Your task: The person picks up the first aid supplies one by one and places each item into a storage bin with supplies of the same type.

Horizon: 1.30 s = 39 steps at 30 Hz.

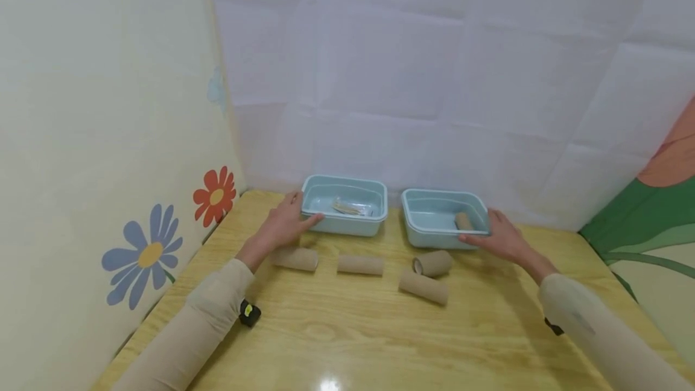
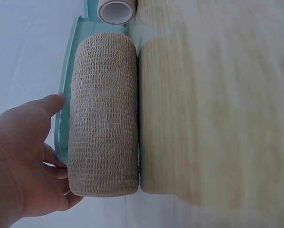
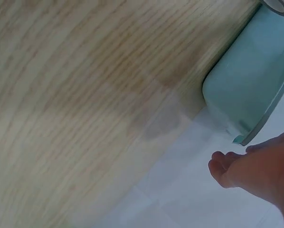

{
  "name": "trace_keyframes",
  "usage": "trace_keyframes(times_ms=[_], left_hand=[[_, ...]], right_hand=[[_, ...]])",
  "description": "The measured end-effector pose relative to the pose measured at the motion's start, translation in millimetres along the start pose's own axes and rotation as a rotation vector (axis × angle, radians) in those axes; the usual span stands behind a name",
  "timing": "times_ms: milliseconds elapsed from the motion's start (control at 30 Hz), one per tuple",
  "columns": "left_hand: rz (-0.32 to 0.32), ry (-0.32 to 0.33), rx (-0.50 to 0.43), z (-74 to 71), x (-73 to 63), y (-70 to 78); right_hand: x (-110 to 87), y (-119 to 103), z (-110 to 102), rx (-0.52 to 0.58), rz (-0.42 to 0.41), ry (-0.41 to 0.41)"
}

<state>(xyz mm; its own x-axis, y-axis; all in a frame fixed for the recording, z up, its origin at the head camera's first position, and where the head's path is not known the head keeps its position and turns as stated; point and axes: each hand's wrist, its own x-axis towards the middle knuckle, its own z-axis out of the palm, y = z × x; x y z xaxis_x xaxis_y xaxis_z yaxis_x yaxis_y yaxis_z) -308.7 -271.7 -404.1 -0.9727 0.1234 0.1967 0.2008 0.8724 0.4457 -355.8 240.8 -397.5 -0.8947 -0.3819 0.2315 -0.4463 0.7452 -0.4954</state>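
Note:
My left hand (image 1: pixel 283 220) grips the left end of a light blue plastic bin (image 1: pixel 347 225), thumb over the front rim and fingers round the side. A clear packet (image 1: pixel 350 207) lies in this bin. My right hand (image 1: pixel 502 236) holds the right end of a second blue bin (image 1: pixel 440 239) likewise, its thumb along the front rim. One small tan roll (image 1: pixel 463 221) lies inside it. A tan crinkled bandage roll (image 2: pixel 104 114) lies on its side close by my left hand, in front of the left bin.
More tan rolls lie on the wooden table (image 1: pixel 347 343) before the bins: one roll (image 1: pixel 360 264) in the middle, and a roll (image 1: pixel 433 263) behind another roll (image 1: pixel 423 287) at the right. A white sheet (image 1: pixel 380 77) hangs behind; a flower-painted wall (image 1: pixel 108 155) stands left.

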Motion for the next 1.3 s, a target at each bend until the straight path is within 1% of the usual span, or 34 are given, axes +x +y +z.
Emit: trace_keyframes(times_ms=[33,100,167,267,333,367,467,567,633,733,800,900,1000,1100,1200,1300], left_hand=[[0.0,0.002,-0.005,0.7,-0.5,-0.5],[-0.003,0.004,-0.027,1.8,-1.8,-2.1],[-0.01,0.007,-0.054,2.9,-2.9,-4.6],[-0.026,0.008,-0.087,2.7,-5.1,-7.0],[-0.033,0.01,-0.092,1.2,-6.7,-7.0],[-0.036,0.011,-0.094,0.2,-7.3,-6.3],[-0.034,0.02,-0.096,-4.0,-8.4,-2.4],[-0.024,0.052,-0.104,-9.3,-9.5,2.8],[-0.007,0.092,-0.1,-12.7,-10.4,6.0],[0.045,0.156,-0.09,-18.0,-11.8,10.7],[0.083,0.178,-0.077,-21.2,-12.5,13.6],[0.127,0.185,-0.064,-25.6,-15.3,17.2],[0.162,0.175,-0.039,-28.9,-21.1,17.4],[0.216,0.136,-0.024,-28.8,-27.4,15.8],[0.288,0.057,-0.03,-27.2,-33.6,17.5],[0.362,-0.038,-0.037,-26.9,-39.2,21.6]], right_hand=[[-0.8,0,1,0.044,-0.026,0.017],[-2.4,0,2,0.119,-0.044,0.037],[-4.9,-1,3,0.156,0.002,0.035],[-8.7,-2,4,0.2,0.126,0.008],[-10.0,-2,6,0.229,0.185,-0.014],[-10.3,-2,6,0.249,0.2,-0.018],[-10.7,0,8,0.291,0.211,-0.009],[-11.6,1,9,0.323,0.212,0.006],[-12.4,1,8,0.344,0.218,0.011],[-14.4,-1,6,0.365,0.224,0.024],[-15.8,-3,4,0.376,0.227,0.04],[-16.5,-3,2,0.374,0.223,0.059],[-14.7,-1,3,0.354,0.219,0.065],[-14.3,2,7,0.344,0.219,0.064],[-16.3,4,11,0.357,0.226,0.056],[-17.3,4,13,0.369,0.235,0.042]])
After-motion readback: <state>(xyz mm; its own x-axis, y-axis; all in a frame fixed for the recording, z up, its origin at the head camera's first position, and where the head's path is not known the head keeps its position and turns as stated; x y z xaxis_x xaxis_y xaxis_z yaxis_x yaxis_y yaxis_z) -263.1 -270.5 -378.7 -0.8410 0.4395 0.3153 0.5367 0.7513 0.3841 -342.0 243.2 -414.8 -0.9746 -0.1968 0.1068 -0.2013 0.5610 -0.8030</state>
